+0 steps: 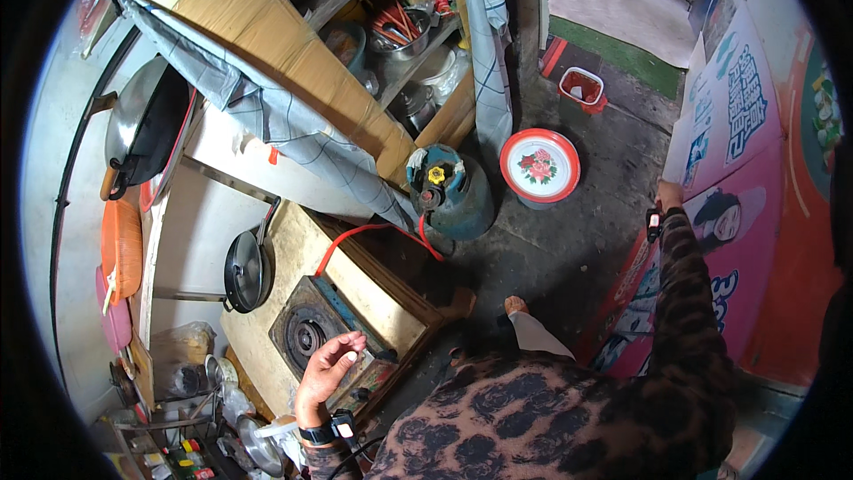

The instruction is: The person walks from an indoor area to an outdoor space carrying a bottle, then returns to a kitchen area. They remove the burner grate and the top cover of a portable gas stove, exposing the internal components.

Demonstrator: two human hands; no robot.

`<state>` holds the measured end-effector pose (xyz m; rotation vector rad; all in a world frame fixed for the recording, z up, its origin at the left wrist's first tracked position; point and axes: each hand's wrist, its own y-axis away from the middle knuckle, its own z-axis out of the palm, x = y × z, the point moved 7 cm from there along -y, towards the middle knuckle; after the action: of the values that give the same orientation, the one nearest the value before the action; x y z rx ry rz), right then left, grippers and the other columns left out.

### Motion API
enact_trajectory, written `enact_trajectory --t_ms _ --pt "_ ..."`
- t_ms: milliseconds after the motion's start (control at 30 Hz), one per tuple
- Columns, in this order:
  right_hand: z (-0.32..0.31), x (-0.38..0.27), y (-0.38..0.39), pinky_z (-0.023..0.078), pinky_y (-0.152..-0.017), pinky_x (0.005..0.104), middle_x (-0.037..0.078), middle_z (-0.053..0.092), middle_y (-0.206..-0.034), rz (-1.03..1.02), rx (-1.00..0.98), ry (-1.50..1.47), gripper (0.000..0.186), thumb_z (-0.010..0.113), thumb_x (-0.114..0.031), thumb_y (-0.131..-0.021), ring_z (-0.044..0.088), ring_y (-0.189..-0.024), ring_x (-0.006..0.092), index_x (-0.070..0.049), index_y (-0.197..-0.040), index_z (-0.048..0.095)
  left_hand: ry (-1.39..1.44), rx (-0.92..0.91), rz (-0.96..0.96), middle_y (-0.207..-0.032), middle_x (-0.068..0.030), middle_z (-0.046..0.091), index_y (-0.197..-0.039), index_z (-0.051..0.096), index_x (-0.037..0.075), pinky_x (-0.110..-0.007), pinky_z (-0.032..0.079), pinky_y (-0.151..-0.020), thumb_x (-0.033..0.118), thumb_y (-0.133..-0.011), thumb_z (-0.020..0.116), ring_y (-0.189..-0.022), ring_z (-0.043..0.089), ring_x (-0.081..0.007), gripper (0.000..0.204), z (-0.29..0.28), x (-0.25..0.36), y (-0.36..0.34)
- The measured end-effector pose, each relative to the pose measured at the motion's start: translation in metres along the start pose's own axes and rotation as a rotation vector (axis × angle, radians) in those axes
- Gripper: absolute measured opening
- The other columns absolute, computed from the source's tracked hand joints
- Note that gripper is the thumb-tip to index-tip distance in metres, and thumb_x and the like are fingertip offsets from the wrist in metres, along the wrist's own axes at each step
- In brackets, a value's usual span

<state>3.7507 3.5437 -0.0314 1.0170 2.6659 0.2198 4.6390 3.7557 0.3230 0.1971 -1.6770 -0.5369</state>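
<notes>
My left hand hangs over the gas stove, its fingers loosely bent and apart, with nothing visible held. The stove sits on a worn pale cabinet top, beside a black frying pan; a red hose runs from it toward a blue-green gas cylinder with a yellow valve knob. At the right, my right hand reaches out and grips the edge of a pink printed panel, fingers partly hidden.
A floral enamel lid on a bucket and a small red-rimmed bin stand on the dark floor. Shelves of bowls rise behind the cylinder; a wok and orange basin hang left. A doorway with mats opens beyond.
</notes>
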Motion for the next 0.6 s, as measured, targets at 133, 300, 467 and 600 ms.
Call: enact_trajectory --t_ms 133,300,467,600 --pt "-0.049 -0.023 0.017 0.046 -0.048 0.0421 0.016 0.069 -0.076 0.31 0.069 -0.785 0.042 0.065 -0.04 -0.089 0.065 -0.06 0.0247 0.001 -0.081 0.067 -0.006 0.018 0.022 -0.131 -0.0102 0.063 -0.137 0.051 -0.002 -0.032 0.045 -0.105 0.006 -0.099 0.059 -0.118 0.059 -0.0174 0.04 0.008 0.011 -0.01" --pt "0.032 -0.018 0.019 0.051 -0.052 0.0404 0.014 0.07 -0.073 0.345 -0.162 -0.515 0.036 0.061 -0.034 -0.088 0.068 -0.062 0.0203 -0.001 -0.076 0.067 0.034 0.067 0.044 -0.13 -0.0102 0.063 -0.137 0.051 -0.002 -0.032 0.045 -0.104 0.006 -0.099 0.058 -0.118 0.06 -0.0175 0.039 0.013 0.019 -0.008" --pt "0.122 -0.008 0.052 0.054 -0.063 0.0374 0.01 0.071 -0.068 0.136 -0.457 -0.131 0.027 0.061 -0.029 -0.087 0.07 -0.066 0.0217 -0.008 -0.073 0.072 -0.001 0.074 0.063 -0.129 -0.0105 0.064 -0.137 0.052 -0.002 -0.033 0.045 -0.104 0.004 -0.099 0.058 -0.118 0.06 -0.0181 0.039 0.019 0.021 -0.004" --pt "0.111 -0.015 0.108 0.056 -0.076 0.0414 0.015 0.074 -0.089 -0.056 -0.542 0.16 0.016 0.069 -0.021 -0.08 0.072 -0.086 0.0267 -0.007 -0.084 0.076 -0.029 0.058 0.082 -0.132 -0.0116 0.062 -0.138 0.052 0.002 -0.037 0.046 -0.106 0.009 -0.099 0.06 -0.12 0.06 -0.0217 0.041 0.025 0.023 -0.004"
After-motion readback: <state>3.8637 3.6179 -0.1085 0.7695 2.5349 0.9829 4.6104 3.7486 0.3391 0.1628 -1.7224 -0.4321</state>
